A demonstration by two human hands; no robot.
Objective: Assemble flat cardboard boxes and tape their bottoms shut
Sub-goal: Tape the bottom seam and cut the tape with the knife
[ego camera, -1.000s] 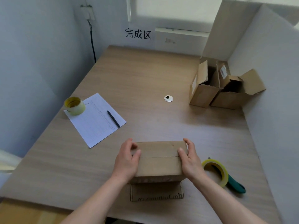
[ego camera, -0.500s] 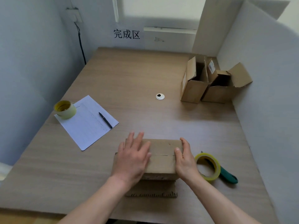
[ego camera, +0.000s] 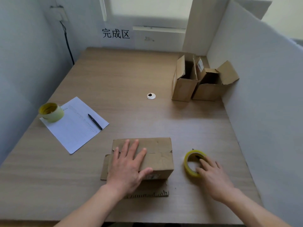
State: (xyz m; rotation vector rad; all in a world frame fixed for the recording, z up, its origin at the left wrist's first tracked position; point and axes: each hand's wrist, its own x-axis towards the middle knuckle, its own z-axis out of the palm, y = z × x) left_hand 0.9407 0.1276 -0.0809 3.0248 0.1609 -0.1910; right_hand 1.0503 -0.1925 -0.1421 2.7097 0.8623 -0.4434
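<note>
The left hand (ego camera: 128, 166) lies flat, fingers spread, pressing on the folded flaps of the cardboard box (ego camera: 157, 154) at the worktop's (ego camera: 131, 79) near edge. Just right of it, the right hand (ego camera: 213, 176) touches the yellow tape roll (ego camera: 188, 164), fingers loosely extended; whether it grips is unclear.

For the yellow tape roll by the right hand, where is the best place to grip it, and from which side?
Grip the tape roll across its band, probably at the near-right arc, coming from the right hand's side. It stands tilted on edge with the hole facing that hand, so fingers can go inside the ring and the thumb outside. The left hand presses flat on the box, so the right is the free one.
</note>
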